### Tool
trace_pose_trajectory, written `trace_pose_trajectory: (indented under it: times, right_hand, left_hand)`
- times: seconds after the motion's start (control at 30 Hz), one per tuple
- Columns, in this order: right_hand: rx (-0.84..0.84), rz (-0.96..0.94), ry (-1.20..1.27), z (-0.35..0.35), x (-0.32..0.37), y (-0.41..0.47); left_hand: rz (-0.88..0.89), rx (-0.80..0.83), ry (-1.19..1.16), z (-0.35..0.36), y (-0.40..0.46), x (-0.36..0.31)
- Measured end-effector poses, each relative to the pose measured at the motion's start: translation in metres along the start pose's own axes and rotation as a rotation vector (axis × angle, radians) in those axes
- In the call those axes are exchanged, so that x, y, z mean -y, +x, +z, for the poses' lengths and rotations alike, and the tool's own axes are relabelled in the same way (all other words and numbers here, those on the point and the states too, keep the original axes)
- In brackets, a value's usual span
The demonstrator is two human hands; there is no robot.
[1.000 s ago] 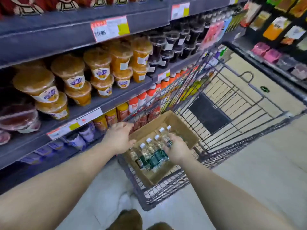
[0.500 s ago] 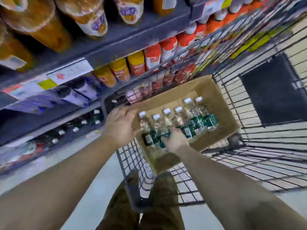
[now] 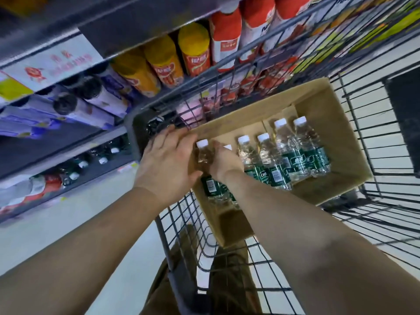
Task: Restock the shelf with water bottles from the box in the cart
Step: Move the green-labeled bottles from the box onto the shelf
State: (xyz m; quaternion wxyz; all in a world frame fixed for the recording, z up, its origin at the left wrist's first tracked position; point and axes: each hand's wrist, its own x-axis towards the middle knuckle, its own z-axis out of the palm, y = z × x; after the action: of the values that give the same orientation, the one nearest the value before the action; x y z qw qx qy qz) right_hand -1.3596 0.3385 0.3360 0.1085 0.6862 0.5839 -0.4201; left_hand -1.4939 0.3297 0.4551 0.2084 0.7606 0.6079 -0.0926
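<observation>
Water bottles (image 3: 293,151), white caps, green labels, lie in a row inside the cardboard box (image 3: 341,137), caps toward the shelf-side wall of the box. Nearest-end bottle (image 3: 203,155) sits between both hands. Right hand (image 3: 223,163) reaches into the box from the near side, fingers curled down round this bottle's body; the fingertips are hidden behind the hand, so grip depth cannot be told. Left hand (image 3: 168,162) at the box's left corner, fingers straight and relaxed, lying flat against the outer cardboard wall, thumb side touching the same bottle's shoulder. Both forearms bare.

Box is open-topped, brown, and rests tilted in the wire cart (image 3: 375,201), filling the cart's left half; a dark panel (image 3: 404,123) stands at the cart's far right. Cart is dark metal mesh and stands just beside the shelf unit (image 3: 113,30).

Left of the box: grey metal shelves, price strip (image 3: 52,64) on the edge, orange and yellow cans (image 3: 163,62), red-white bottles (image 3: 226,35) and purple-white bottles (image 3: 91,103) lying cap-out. Lowest shelf (image 3: 75,164) beside the cart holds a few green-label bottles, blurred. Floor (image 3: 56,228) pale, glossy. Brown trousers (image 3: 229,280) below the cart's near end.
</observation>
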Motion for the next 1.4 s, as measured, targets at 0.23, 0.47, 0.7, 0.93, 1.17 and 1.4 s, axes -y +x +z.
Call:
trace_pose_trajectory:
  times: [0.23, 0.47, 0.7, 0.93, 1.17, 1.4]
  right_hand:
    - [0.116, -0.008, 0.272, -0.022, -0.010, -0.026]
    - [0.194, -0.122, 0.557, -0.064, -0.031, -0.067]
    - [0.184, -0.024, 0.872, -0.105, -0.048, -0.070]
    - [0.055, 0.024, 0.057, -0.020, -0.057, -0.041]
    - [-0.043, 0.057, -0.171, 0.005, -0.052, -0.032]
    - [0.003, -0.020, 0.438, -0.032, -0.068, -0.076]
  left_hand:
    - [-0.025, 0.051, -0.087, -0.007, -0.001, -0.003]
    - [0.090, 0.313, 0.033, -0.008, -0.001, -0.007]
    - [-0.203, 0.196, -0.833, -0.008, 0.000, -0.009]
    - [-0.272, 0.087, -0.900, 0.005, 0.008, -0.002]
    - [-0.305, 0.023, -0.971, 0.008, 0.011, 0.001]
    - [-0.261, 0.056, -0.983, -0.008, 0.001, -0.004]
